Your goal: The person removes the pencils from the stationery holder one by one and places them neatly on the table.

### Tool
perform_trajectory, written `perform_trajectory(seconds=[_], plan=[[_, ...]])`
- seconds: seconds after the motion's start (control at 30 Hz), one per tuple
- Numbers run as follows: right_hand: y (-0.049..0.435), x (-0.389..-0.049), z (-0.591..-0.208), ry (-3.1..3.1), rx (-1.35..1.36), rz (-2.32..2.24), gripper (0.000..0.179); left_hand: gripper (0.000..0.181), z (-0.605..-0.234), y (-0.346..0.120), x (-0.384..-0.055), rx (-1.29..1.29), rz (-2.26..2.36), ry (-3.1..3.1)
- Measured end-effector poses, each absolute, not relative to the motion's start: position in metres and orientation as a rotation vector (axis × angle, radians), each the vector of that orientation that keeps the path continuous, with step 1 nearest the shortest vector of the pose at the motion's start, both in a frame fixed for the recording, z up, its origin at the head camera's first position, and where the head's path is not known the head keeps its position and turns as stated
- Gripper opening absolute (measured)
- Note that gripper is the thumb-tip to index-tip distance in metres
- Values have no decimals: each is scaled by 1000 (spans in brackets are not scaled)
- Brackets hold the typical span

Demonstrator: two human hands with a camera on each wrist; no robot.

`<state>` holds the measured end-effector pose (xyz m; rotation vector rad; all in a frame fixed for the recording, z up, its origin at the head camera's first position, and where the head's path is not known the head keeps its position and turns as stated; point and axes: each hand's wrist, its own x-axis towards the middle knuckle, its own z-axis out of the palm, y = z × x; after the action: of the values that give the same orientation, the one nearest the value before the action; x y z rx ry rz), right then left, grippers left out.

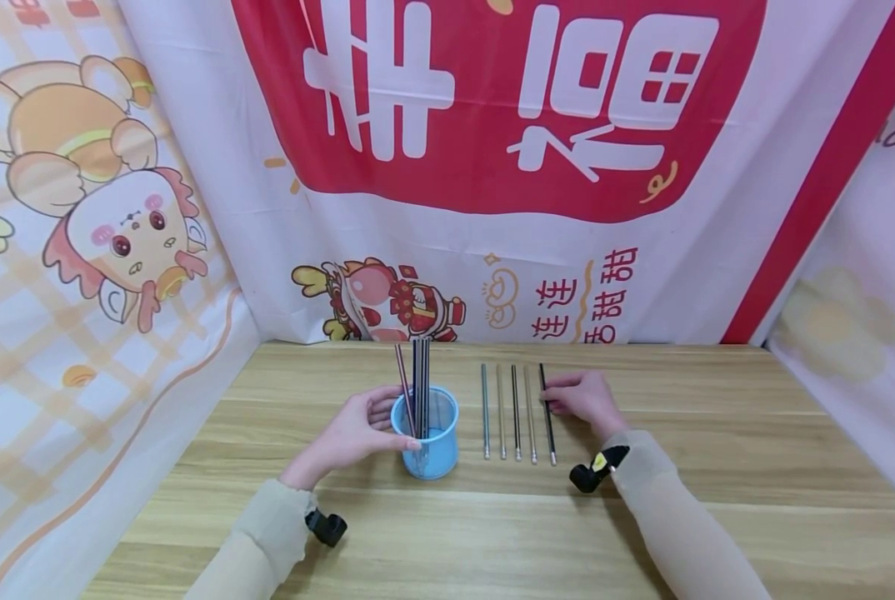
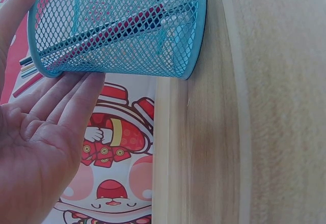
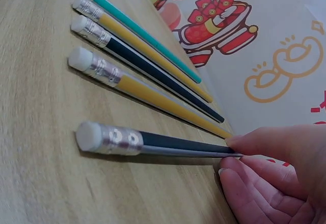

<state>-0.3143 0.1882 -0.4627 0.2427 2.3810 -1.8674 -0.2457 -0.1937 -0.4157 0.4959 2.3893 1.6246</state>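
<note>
The right hand (image 1: 584,398) pinches a black pencil (image 3: 175,142) between thumb and fingers; its white eraser (image 3: 88,136) points to about six o'clock, close to the wooden table (image 1: 477,533). Toward nine o'clock from it, four other pencils (image 1: 516,412) lie apart in a row. Further toward nine o'clock stands the blue mesh cup (image 1: 440,458), with several dark pencils (image 1: 422,375) inside. The left hand (image 1: 361,429) holds this cup from its nine o'clock side.

Light-blue mesh cup (image 1: 439,459), black pencils (image 3: 175,141), teal pencil (image 3: 147,39)
</note>
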Motion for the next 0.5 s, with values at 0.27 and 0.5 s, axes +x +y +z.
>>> perform_trajectory(seconds=[0.27,0.5], plan=[[185,-312,-458,2447,251,-1802,33,86,-415,-193,-246,498,1623,2390],[183,-313,-460,2478,256,-1779,34,87,-417,-194,-247,507,1625,2388]])
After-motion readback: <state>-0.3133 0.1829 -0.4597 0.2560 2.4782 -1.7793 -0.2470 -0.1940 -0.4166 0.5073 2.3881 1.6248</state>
